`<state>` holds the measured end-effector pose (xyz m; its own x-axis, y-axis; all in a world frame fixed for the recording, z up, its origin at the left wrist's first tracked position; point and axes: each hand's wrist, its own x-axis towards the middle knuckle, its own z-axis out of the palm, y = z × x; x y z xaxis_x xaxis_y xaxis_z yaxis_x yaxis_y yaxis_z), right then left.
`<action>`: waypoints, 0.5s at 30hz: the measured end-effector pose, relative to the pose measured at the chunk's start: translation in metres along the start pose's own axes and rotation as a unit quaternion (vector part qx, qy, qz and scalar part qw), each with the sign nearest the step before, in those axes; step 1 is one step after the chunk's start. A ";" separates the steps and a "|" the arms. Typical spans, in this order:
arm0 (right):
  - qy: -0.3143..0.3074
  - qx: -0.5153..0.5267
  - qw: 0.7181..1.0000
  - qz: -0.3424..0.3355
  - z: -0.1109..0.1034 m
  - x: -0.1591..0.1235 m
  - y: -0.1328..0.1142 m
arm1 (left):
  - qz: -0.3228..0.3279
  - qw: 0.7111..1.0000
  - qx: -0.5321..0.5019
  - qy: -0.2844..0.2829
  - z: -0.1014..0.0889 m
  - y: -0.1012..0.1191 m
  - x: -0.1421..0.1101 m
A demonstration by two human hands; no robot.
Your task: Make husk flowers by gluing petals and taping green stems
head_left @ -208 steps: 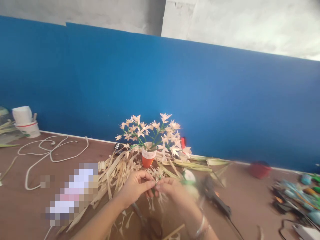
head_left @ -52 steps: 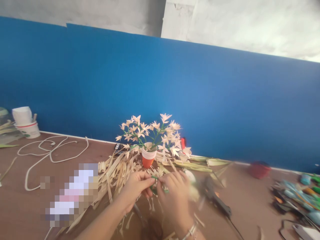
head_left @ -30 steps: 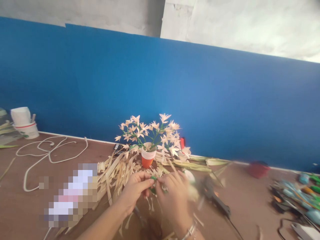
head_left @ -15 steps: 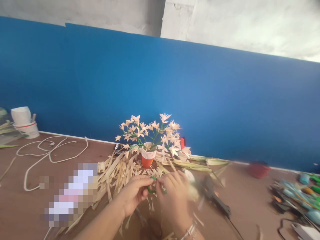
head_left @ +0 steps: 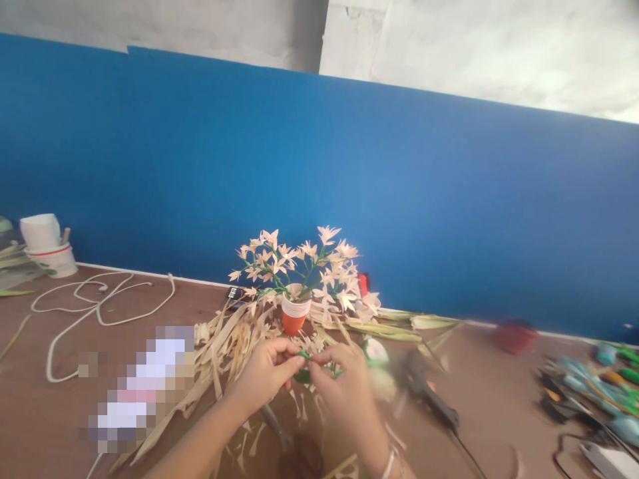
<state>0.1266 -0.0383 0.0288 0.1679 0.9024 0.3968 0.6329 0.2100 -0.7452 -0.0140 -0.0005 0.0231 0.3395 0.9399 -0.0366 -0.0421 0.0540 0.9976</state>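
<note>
Head view, left to right along the brown tabletop [head_left: 492,406]: white cups [head_left: 48,256], then a looped white cable [head_left: 50,362] and an item masked by pixel blocks, not identifiable. Pale dried strips [head_left: 219,352] lie in a loose spread, reaching behind the left hand [head_left: 267,372]. That hand's thumb and forefinger pinch one end of a small green piece [head_left: 304,355]. Just beyond it an orange-and-white cup [head_left: 295,319] stands upright, bearing pale flowers [head_left: 279,264] on green stems. Right hand [head_left: 344,382], bracelet [head_left: 389,464] at the wrist, grasps the green piece between thumb and finger opposite the left; fingertips close together, piece between them. Further right: a dark glue gun [head_left: 433,399] lying down, blurred; red container [head_left: 516,336] near the blue panel [head_left: 449,199]; mixed heap [head_left: 594,386] at the edge.
</note>
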 end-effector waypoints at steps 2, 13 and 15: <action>-0.053 0.070 0.992 0.086 -0.001 0.002 0.000 | -0.003 1.000 0.006 -0.010 -0.003 -0.002 0.002; -0.232 0.342 0.884 0.218 -0.008 0.009 0.006 | -0.014 0.998 -0.026 -0.056 -0.012 -0.005 0.002; -0.238 0.341 0.883 0.216 -0.009 0.009 0.006 | -0.012 0.999 -0.012 -0.052 -0.011 -0.002 0.001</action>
<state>0.1386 -0.0320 0.0329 -0.1574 0.9756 -0.1531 -0.0421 -0.1615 -0.9860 -0.0242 0.0044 0.0201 0.4364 0.8982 -0.0533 -0.0545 0.0855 0.9948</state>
